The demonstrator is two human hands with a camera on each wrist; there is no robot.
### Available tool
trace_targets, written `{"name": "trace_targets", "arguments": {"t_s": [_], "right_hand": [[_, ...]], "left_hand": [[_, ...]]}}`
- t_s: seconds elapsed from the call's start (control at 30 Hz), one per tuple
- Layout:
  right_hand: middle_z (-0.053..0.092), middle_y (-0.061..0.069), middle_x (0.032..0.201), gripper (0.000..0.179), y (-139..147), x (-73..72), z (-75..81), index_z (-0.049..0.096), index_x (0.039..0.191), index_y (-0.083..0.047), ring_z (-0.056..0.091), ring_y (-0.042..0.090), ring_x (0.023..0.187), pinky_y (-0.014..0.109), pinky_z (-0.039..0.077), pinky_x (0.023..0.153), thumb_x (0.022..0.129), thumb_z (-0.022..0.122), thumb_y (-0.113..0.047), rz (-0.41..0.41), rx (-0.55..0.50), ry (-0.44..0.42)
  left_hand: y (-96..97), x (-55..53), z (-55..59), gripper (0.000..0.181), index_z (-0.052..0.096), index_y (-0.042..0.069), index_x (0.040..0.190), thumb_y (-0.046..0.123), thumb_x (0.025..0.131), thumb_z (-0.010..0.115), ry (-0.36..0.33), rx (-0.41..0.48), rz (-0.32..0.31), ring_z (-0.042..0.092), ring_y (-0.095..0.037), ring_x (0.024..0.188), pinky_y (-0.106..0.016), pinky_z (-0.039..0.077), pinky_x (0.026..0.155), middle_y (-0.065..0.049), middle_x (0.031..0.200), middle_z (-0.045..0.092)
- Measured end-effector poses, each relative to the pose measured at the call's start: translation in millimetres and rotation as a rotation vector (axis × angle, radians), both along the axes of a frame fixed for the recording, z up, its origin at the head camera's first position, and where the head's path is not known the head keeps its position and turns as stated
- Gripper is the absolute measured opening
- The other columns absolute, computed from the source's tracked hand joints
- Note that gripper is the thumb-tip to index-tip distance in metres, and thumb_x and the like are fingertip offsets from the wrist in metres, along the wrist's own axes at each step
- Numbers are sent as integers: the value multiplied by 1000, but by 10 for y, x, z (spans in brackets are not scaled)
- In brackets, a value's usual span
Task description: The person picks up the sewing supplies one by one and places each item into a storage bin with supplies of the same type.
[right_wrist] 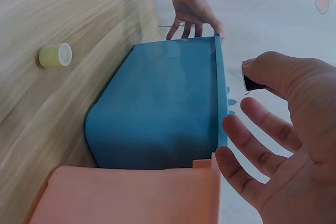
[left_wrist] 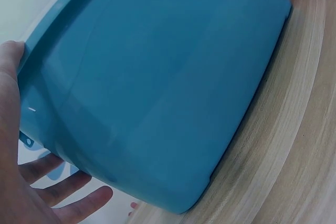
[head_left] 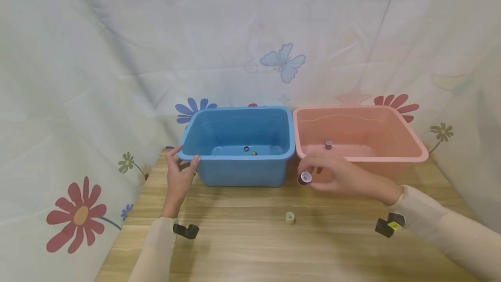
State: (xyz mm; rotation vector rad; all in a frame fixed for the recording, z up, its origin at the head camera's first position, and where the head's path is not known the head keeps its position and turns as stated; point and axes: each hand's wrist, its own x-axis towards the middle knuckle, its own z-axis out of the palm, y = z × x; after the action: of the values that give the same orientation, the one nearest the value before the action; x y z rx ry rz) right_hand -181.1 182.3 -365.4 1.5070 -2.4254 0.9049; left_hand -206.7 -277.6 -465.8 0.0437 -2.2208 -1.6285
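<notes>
Between thumb and forefinger, my right hand point(head_left: 338, 175) pinches a small dark purple cap point(head_left: 305, 178) with a pale hollow end, in front of the pink bin point(head_left: 375, 159). In the right wrist view its other fingers are spread, and the cap point(right_wrist: 252, 82) is partly hidden by the thumb. My left hand point(head_left: 180, 184) rests at the front left corner of the blue bin point(head_left: 242, 171). The left wrist view shows its thumb at the rim and its other fingers loosely extended along the end wall. A pale yellow cap point(head_left: 289, 218) stands on the table in front of the bins.
Inside the pink bin lies a purple cap point(head_left: 328, 144). Two small things, one dark point(head_left: 246, 148) and one gold-toned point(head_left: 254, 153), lie in the blue bin. Both bins stand side by side on a wooden table point(head_left: 242, 247), before a flower-printed curtain point(head_left: 219, 34).
</notes>
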Motion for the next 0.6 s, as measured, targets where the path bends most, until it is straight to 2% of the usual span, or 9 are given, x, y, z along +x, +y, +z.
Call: {"name": "trace_targets", "arguments": {"t_s": [0.3, 0.47, 0.6], "right_hand": [[67, -17, 113, 37, 24, -12, 128, 67, 117, -29, 61, 5, 101, 33, 55, 86, 87, 85, -17, -16, 2, -28], [66, -20, 110, 34, 64, -38, 195, 67, 117, -32, 61, 4, 100, 34, 55, 85, 90, 83, -20, -67, 16, -60], [66, -22, 110, 37, 118, -75, 271, 67, 121, -35, 62, 3, 100, 33, 56, 85, 90, 82, -20, -115, 24, -82]], "left_hand": [[-4, 2, 4, 71, 27, 31, 152, 46, 97, 69, -8, -12, 3, 59, -34, 119, -24, 52, 76, -17, 150, 48], [-5, 2, 7, 71, 27, 31, 152, 46, 97, 69, -8, -14, 3, 59, -35, 119, -24, 51, 75, -17, 150, 48], [-7, -2, 1, 71, 27, 31, 152, 46, 97, 69, -7, -11, 4, 59, -35, 119, -24, 51, 76, -17, 150, 48]]}}
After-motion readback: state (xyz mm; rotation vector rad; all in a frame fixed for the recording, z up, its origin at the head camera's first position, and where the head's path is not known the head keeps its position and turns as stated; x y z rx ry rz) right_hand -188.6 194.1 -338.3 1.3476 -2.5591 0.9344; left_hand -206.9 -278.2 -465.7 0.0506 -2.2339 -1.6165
